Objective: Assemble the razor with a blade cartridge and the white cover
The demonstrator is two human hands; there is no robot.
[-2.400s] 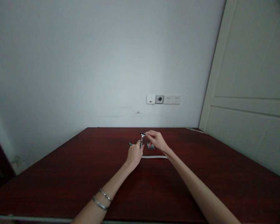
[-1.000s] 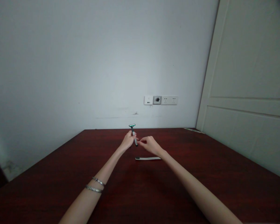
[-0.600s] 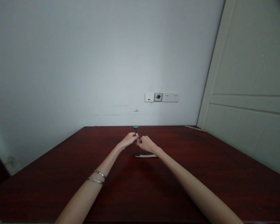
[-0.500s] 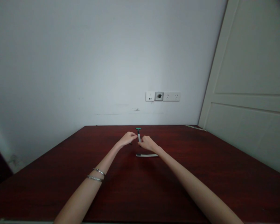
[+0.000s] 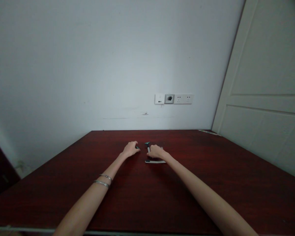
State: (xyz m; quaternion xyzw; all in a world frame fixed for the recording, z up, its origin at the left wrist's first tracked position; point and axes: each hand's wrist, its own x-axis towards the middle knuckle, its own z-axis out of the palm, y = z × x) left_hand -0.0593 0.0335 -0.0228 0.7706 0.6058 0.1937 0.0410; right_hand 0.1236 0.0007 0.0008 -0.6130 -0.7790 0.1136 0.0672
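Observation:
A razor point(image 5: 148, 149) with a pale grey handle and a dark head is held in my right hand point(image 5: 156, 152), its head pointing away from me. My fingers wrap the handle's lower part and hide it. To the left, close to the tabletop, my left hand point(image 5: 130, 149) has its thumb and fingers curled around a small dark piece point(image 5: 137, 147); its kind is too small to make out. Just on the near side of my right hand lies a pale, slightly curved strip with a dark end point(image 5: 155, 161), partly covered by my right wrist.
The dark red wooden table point(image 5: 127, 200) reaches to a white wall with a row of sockets point(image 5: 174, 99). A thin flat strip point(image 5: 209, 132) lies at the far right corner. A pale panelled door point(image 5: 267, 98) stands along the right side.
My left hand has moved left and down, away from the razor, onto the small dark piece. My right hand has lowered the razor nearer the table, its head now closer to me.

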